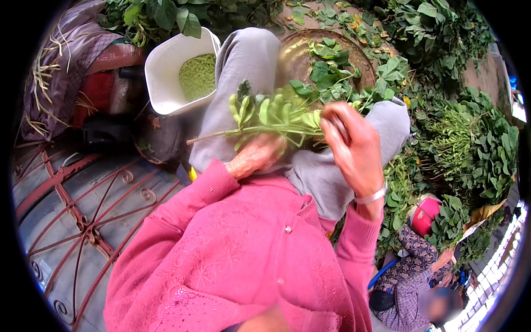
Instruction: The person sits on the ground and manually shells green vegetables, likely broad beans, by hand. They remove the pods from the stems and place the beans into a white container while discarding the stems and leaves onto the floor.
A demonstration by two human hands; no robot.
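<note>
A stalk of green soybean pods point(265, 114) stretches across my lap, its bare brown stem end point(199, 139) at the left and leaves towards the right. My right hand point(352, 145), with a silver bangle at the wrist, is closed on the stalk's leafy side; something dark shows between its fingers. Just beneath the pods is my left hand point(259, 154), blurred, its fingertips partly hidden by the stalk, so its hold is unclear. Beyond my knees, a round metal tray point(298, 54) carries leafy stems. The white plastic bucket point(159, 83) beside my left knee contains many green beans.
Heaps of leafy soybean plants point(460, 128) lie on the right and far side. A red iron grille point(85, 226) stretches along the left, near a red crate point(95, 97). At lower right sits another person point(415, 282) near a pink-red round object point(426, 213).
</note>
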